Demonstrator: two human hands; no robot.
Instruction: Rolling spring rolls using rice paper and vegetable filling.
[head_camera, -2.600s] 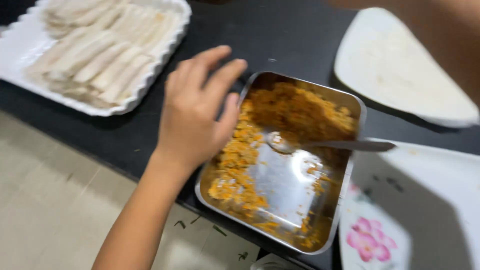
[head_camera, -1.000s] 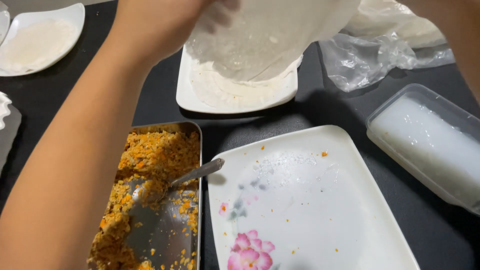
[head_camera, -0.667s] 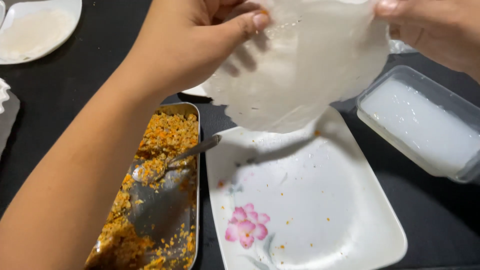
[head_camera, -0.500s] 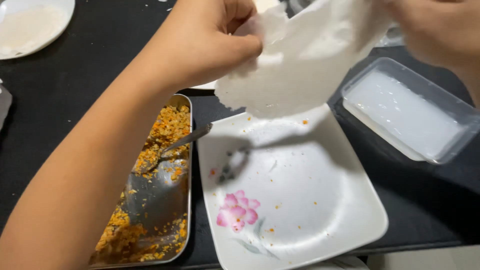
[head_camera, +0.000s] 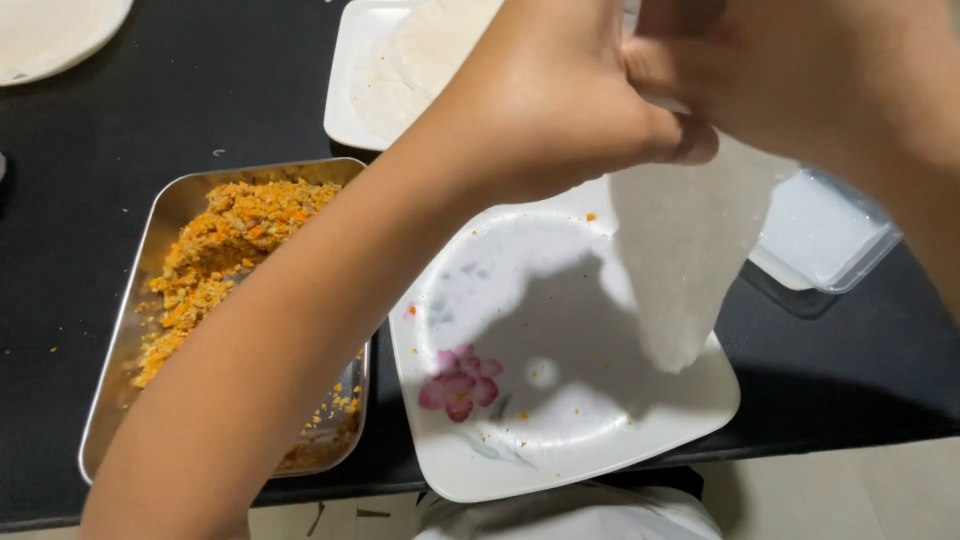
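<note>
1. Since half a second ago: hangs lower and narrower now, the thin white wrapper sheet (head_camera: 690, 260), no longer spread wide between the hands but drooping in a folded drape over the flowered white plate (head_camera: 560, 420); sits larger in view too, that plate, with the camera shifted so the forearm crosses the metal tray of orange filling (head_camera: 215, 260).
2. Left hand (head_camera: 560, 110): closed in a pinch on the sheet's top edge, thumb tip pressed at the fold.
3. Right hand (head_camera: 800, 80): also closed on the same top edge, just beside the left, the two nearly touching.
4. Sheet's place: held in the air, lower tip hanging over the plate's right side, seemingly not yet resting on it.
5. For doing it well, as a judgement: best to draw the hands apart to open the fold, keep the grip light since so thin a sheet likely tears or sticks to itself, and lower it flat onto the plate's middle.
6. Hard to make out: fingertips of both hands, hidden behind the knuckles; the spoon in the tray, covered by the forearm; clear plastic tub (head_camera: 830, 240) half behind the sheet; back plate of stacked sheets (head_camera: 400, 70) cut off at the top edge.
</note>
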